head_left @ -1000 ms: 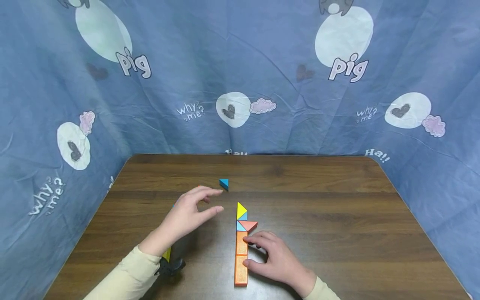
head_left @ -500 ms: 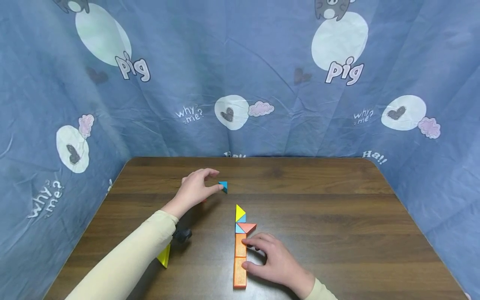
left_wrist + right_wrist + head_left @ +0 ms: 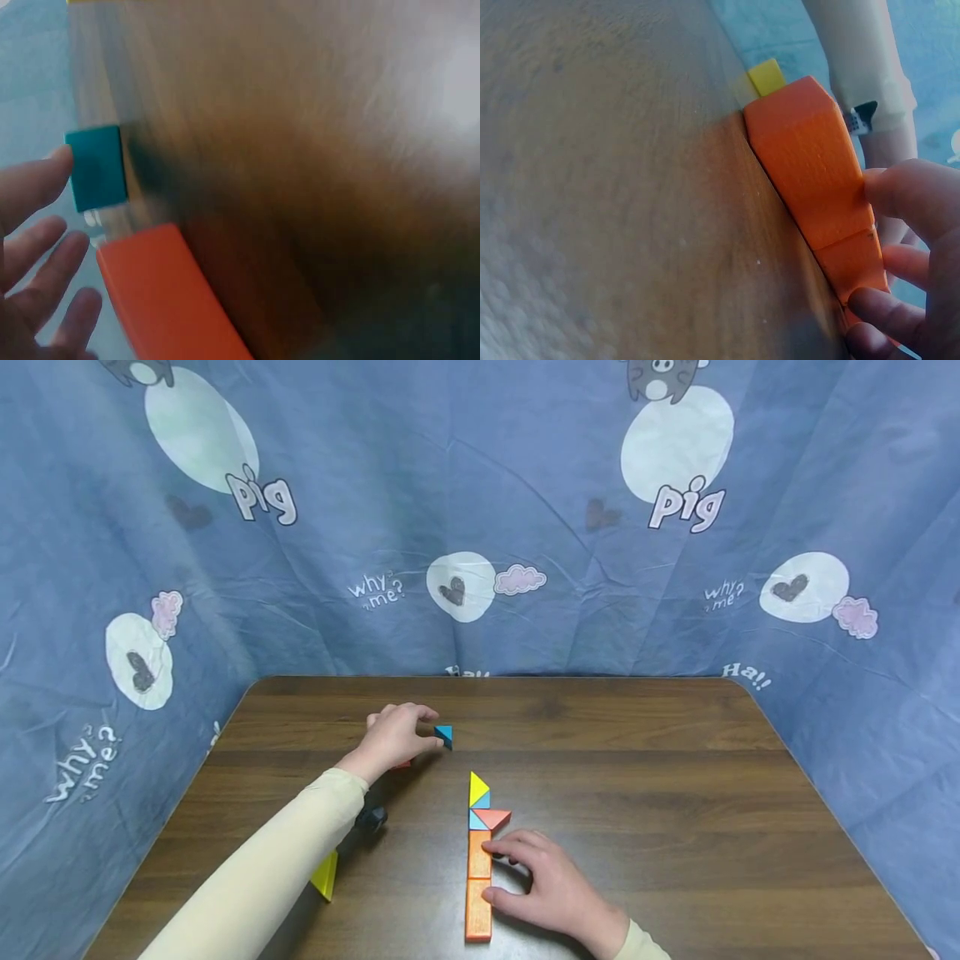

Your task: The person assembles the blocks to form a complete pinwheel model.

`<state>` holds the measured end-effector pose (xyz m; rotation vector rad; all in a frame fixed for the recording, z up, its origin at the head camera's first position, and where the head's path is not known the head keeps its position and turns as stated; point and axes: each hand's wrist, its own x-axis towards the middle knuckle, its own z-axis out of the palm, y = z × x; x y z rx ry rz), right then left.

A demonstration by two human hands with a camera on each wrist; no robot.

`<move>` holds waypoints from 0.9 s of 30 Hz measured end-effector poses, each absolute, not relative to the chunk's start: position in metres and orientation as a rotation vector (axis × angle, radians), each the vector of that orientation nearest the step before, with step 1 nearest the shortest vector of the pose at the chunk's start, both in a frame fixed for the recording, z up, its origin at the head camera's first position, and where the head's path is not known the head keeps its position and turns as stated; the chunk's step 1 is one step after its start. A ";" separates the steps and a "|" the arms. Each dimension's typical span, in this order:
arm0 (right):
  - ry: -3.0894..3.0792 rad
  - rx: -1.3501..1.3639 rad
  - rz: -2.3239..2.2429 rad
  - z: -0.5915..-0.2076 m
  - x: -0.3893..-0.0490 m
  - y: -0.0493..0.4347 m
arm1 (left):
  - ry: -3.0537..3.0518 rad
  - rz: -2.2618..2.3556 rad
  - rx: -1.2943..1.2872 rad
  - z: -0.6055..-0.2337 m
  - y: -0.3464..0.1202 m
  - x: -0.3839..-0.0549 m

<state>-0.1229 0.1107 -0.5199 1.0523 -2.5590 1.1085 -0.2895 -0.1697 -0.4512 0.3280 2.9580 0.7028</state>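
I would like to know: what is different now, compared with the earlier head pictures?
The left hand moved farther forward and is now at the blue triangle, without gripping it. This uncovered more of the yellow block. The right hand stayed beside the orange blocks; these and the triangle did not move.

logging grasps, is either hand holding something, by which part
No hold shows: the left hand is at the blue triangular block, no pinch visible; the right hand touches one side of the orange rectangular blocks.

Smooth teal block (image 3: 100, 169), glossy wood-grain tabletop (image 3: 637, 793).
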 end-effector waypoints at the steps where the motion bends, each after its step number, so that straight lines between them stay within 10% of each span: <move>1: -2.563 1.050 1.106 -0.520 -0.123 0.111 | 2.936 0.705 0.337 -0.452 -0.170 -0.292; 27: -2.546 1.086 1.109 -0.519 -0.125 0.115 | 2.840 0.638 0.634 -0.464 -0.174 -0.322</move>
